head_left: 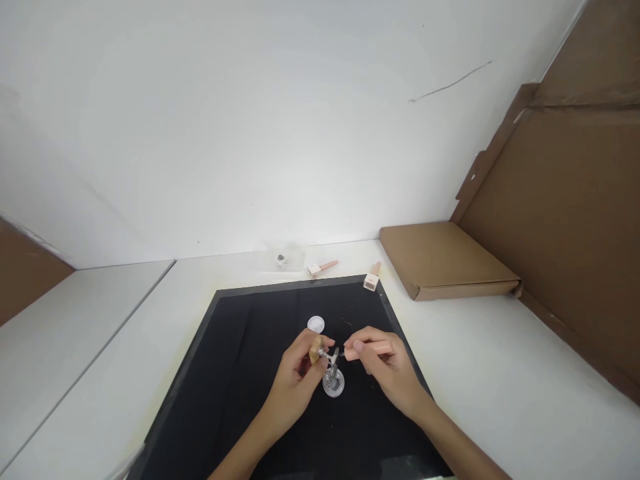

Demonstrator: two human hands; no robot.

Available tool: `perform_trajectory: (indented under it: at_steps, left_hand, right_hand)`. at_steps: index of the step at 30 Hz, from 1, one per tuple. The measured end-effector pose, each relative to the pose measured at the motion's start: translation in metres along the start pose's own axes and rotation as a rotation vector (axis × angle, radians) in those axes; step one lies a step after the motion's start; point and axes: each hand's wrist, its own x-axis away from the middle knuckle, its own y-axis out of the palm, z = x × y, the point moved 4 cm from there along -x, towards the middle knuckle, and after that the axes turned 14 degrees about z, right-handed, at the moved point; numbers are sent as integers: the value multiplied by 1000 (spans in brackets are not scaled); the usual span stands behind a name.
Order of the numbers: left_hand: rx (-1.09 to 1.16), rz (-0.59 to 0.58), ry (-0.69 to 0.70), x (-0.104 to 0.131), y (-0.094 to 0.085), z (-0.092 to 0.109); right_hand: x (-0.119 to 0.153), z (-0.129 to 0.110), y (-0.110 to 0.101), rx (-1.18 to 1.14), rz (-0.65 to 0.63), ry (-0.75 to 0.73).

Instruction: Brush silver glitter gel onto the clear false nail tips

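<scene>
My left hand (299,367) is closed on a small tan block (315,349) that has a thin silver stem. In my right hand (393,370) is a pink-handled brush (370,351), held sideways with its dark tip pointing left. That tip is at or very near a small whitish, shiny piece (335,357) in front of my left fingers; I cannot tell if they touch. Just below lies a small round white dish (333,385) with silvery bits in it. A round white lid (315,325) lies behind my left hand.
A black mat (235,373) lies under both hands on the white table (500,360). Behind it are two white bottles with pink caps, one left (315,270) and one right (371,281), and a clear tray (295,260). A flat cardboard box (445,257) sits at the right.
</scene>
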Motion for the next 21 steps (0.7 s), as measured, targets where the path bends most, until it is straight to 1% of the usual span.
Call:
perform_trajectory:
  at_steps: [5,8,11,13,17,21]
  left_hand:
    - [64,-14,-50,0,1,2]
    - [111,-33,-136,1,3,1]
    - [142,-11,-224,2,4,-3]
    - [170,2,-258,3,4,-6]
    - [207,-3,-257,4,5,-9]
    - [189,-29,-236,5,6,-6]
  right_hand:
    - [0,1,0,-4,1,10]
    - [0,2,0,-15,5,24]
    - [0,3,0,-34,17,36]
    - [-1,4,0,-43,29,39]
    - [-1,4,-1,-45,52,40]
    - [0,3,-2,-55,83,36]
